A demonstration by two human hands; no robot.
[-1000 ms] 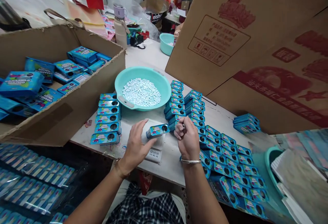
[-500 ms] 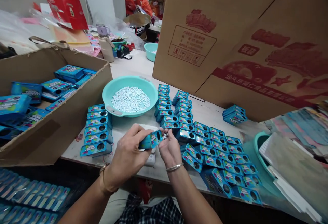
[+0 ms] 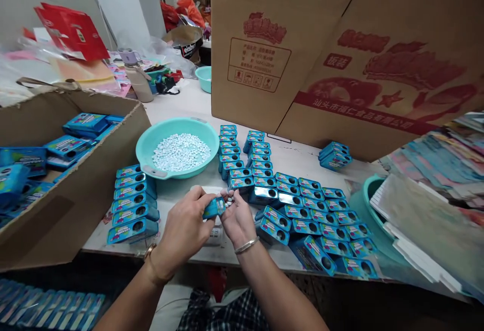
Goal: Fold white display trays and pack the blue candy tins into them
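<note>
My left hand (image 3: 186, 232) grips a small blue tin (image 3: 212, 209), tilted so its top opening faces my right hand. White candies show in that opening. Cupped beside it, my right hand (image 3: 240, 222) holds several white candies (image 3: 229, 202) in its fingers, right at the tin's mouth. Beneath both hands lies a flat white object (image 3: 215, 236), mostly covered. A turquoise basin (image 3: 151, 134) beyond my left hand contains a heap of loose white candies (image 3: 181, 152).
Rows of blue tins (image 3: 310, 226) stand right of my hands, and a shorter row (image 3: 130, 205) stands left. A cardboard box (image 3: 102, 169) with more tins is at the left. A tall carton (image 3: 280, 68) blocks the back. Papers (image 3: 419, 220) cover a turquoise tub (image 3: 368, 195) at the right.
My view has swung slightly right, so the scene sits further left. White candies now show in the held tin's opening, which looked dark before. Both hands stay together.
</note>
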